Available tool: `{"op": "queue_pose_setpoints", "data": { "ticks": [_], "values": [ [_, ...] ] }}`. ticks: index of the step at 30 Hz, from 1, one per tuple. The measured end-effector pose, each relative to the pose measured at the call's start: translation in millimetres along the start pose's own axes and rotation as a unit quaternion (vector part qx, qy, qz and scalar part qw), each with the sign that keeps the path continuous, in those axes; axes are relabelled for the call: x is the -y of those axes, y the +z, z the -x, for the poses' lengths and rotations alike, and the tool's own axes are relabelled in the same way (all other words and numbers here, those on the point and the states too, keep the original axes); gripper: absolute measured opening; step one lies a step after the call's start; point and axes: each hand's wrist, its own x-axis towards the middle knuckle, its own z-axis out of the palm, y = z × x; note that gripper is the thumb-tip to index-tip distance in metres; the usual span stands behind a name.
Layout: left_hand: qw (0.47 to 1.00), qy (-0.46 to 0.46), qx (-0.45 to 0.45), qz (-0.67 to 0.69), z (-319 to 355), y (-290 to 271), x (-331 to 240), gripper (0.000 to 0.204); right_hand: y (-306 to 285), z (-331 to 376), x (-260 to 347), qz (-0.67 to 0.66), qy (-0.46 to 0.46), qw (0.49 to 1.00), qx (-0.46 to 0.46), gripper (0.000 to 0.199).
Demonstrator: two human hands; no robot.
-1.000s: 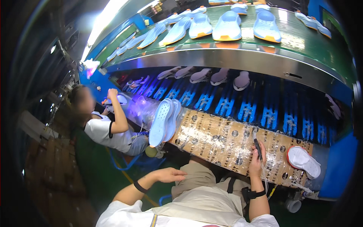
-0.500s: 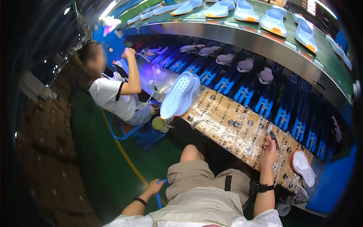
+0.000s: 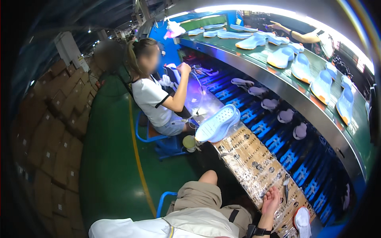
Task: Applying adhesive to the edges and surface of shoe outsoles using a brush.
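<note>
My right hand (image 3: pixel 271 200) rests palm up over the cardboard-covered bench (image 3: pixel 250 158), fingers loosely curled and apart, holding nothing. Just right of it lies a slim dark-handled tool (image 3: pixel 286 192) whose exact kind I cannot make out. A white shoe upper with a red edge (image 3: pixel 302 222) is near the bench's lower end, beyond my wrist. Farther up the bench sits a pair of light blue shoe soles (image 3: pixel 217 123), one against the other. My left hand is out of view.
A co-worker (image 3: pixel 158 99) sits at the bench's far end with raised hands. Above, a green conveyor (image 3: pixel 254 49) carries several blue soles. Below it, shoe uppers (image 3: pixel 270 104) sit on a dark blue-lit rack. Stacked cartons (image 3: pixel 51 158) line the left; a blue stool frame (image 3: pixel 162 202) is beside my leg.
The dark-handled tool has left my right hand and now lies on the bench. My left hand has gone out of view from the blue stool frame. The view has turned left.
</note>
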Motion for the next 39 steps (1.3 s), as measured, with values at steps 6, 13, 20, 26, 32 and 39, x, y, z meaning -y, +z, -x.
{"op": "queue_pose_setpoints", "data": {
  "ticks": [6, 13, 20, 26, 32, 39],
  "values": [
    [0.999, 0.033, -0.005, 0.036, 9, -3, 16, 0.043, -3, -3, -12, 0.271, -0.079, 0.956, 0.08, 0.021],
    [0.995, 0.055, 0.058, 0.053, -26, -23, 66, 0.045, 24, 22, -26, 0.37, -0.169, 0.903, 0.14, 0.013],
    [0.921, 0.33, -0.185, -0.09, -121, -79, -34, 0.063, 74, 40, -54, 0.474, -0.214, 0.845, 0.126, 0.022],
    [0.849, 0.428, -0.131, -0.281, -139, -53, -120, 0.055, 56, 35, -36, 0.532, -0.239, 0.802, 0.127, 0.02],
    [0.857, 0.279, -0.038, -0.431, -121, -25, -116, 0.036, 37, 24, -19, 0.556, -0.214, 0.795, 0.112, 0.019],
    [0.867, 0.29, -0.044, -0.403, -115, -32, -110, 0.033, 99, 54, 5, 0.601, -0.21, 0.75, 0.181, 0.023]
  ]
}}
